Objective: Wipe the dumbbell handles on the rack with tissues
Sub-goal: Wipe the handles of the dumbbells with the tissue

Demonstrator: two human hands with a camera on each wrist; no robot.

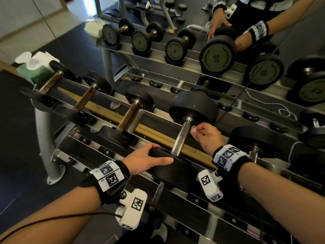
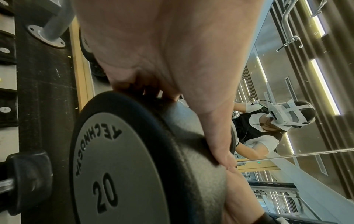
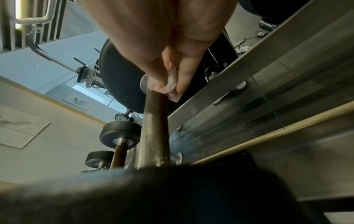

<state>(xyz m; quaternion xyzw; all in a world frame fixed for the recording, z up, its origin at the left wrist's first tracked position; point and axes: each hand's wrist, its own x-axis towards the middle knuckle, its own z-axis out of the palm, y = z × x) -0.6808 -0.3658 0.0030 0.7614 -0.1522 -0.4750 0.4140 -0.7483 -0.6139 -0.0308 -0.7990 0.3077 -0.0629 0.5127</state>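
Observation:
The dumbbell marked 20 lies across the rack's top tier, its steel handle [image 1: 181, 138] [image 3: 155, 128] bare between two black heads. My left hand [image 1: 158, 154] [image 2: 182, 113] grips the rim of the near head [image 1: 175, 171] [image 2: 118, 159], fingers curled over its far edge and thumb along the top. My right hand [image 1: 197, 130] [image 3: 166, 84] pinches a small crumpled white tissue [image 1: 193, 132] [image 3: 172, 87] against the right side of the handle's far end, just below the far head [image 1: 193, 106].
Three smaller dumbbells with rusty brown handles [image 1: 128, 115] lie on the rack to the left, and a tissue pack [image 1: 35, 67] stands at the far left end. Another dumbbell [image 1: 253, 138] lies to the right. A mirror [image 1: 218, 55] behind repeats the rack. A lower tier holds another handle [image 1: 157, 192].

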